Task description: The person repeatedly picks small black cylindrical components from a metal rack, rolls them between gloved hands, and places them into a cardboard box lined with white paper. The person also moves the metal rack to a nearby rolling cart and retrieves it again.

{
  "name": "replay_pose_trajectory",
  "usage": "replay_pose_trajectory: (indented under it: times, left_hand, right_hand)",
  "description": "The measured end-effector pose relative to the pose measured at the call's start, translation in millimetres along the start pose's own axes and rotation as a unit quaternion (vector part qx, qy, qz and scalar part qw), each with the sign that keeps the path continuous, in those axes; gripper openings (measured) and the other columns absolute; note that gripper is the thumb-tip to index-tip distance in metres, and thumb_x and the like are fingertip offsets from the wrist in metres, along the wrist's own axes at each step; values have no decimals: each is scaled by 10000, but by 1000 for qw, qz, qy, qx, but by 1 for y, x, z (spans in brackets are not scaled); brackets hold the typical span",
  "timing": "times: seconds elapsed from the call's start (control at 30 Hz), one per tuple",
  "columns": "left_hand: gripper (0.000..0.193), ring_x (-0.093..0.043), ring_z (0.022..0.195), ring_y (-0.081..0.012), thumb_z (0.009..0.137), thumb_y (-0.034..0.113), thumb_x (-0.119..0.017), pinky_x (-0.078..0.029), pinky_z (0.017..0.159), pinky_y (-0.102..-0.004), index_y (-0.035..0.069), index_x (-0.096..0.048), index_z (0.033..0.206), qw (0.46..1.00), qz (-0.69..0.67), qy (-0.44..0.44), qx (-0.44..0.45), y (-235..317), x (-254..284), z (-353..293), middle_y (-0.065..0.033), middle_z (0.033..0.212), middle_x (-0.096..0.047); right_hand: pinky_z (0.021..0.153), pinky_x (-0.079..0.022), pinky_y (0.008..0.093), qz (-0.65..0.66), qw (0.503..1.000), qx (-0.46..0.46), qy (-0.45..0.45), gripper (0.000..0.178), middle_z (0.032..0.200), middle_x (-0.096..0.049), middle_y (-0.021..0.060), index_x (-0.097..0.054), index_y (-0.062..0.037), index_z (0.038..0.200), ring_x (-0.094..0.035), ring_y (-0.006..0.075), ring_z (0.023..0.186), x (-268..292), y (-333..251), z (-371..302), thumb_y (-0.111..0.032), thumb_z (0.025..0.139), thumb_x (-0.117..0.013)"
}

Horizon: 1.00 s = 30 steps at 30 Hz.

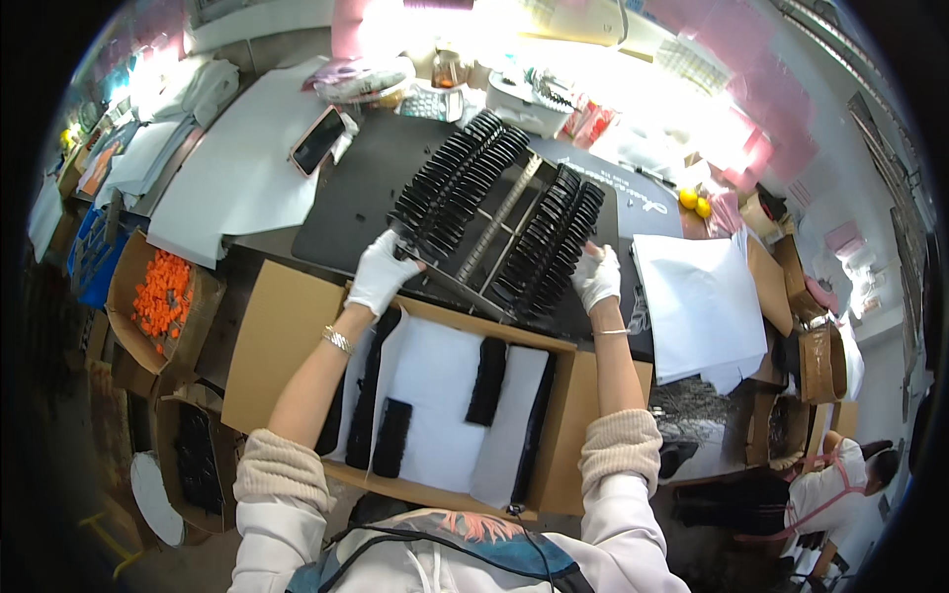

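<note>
A metal rack [490, 234] stands tilted over the black mat, carrying two double rows of thin black comb-like pieces [550, 243]. My left hand [382, 273], in a white glove, is closed on the rack's near left corner. My gloved right hand [597, 278] is closed at the rack's right side, its fingertips partly hidden behind the black pieces. Right below the rack, in front of me, an open cardboard box [565, 393] holds white paper sheets [442, 361] and several dark strips of black pieces [392, 438].
The black mat [346, 203] bears a phone [317, 141] at its left. White sheets [697, 306] lie on the right. Left of the box stands a carton of orange pieces [161, 301]. Clutter and bright lamps line the back. A person [830, 484] is at the lower right.
</note>
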State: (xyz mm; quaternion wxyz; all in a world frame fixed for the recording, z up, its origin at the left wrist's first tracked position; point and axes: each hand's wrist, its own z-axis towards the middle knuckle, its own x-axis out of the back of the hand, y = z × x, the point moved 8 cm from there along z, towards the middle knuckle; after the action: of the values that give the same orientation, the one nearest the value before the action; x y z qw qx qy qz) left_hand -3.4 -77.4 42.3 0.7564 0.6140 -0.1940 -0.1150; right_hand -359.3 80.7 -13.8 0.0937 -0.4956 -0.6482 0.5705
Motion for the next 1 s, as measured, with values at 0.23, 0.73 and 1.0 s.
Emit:
replay_pose_trajectory:
  times: [0.23, 0.73, 1.0]
  left_hand:
    - [217, -675, 854, -308, 797, 125, -753, -554, 782, -381, 23, -678, 972, 954, 254, 128, -92, 62, 6, -53, -154, 1012, -681]
    - [450, -604, 525, -311, 675, 402, -866, -498, 501, -348, 27, -627, 612, 948, 253, -67, -183, 41, -136, -43, -123, 594, -604]
    - [288, -656, 601, -237, 741, 348, -809, -525, 537, -303, 77, -729, 793, 939, 237, -123, -219, 48, -133, -38, -59, 690, -685]
  right_hand:
    - [1092, -406, 396, -402, 743, 533, -45, 639, 1400, -462, 203, -398, 78, 1412, -454, 322, 1323, -27, -17, -168, -422, 1024, -487]
    - [1158, -288, 372, -353, 818, 432, 141, 575, 1510, -395, 191, -385, -41, 1478, -396, 315, 1377, -74, -67, 59, -218, 950, -526]
    - [705, -483, 398, -458, 762, 427, 164, 368, 737, -669, 136, -579, -49, 729, -635, 285, 698, -71, -92, 172, -221, 978, -370]
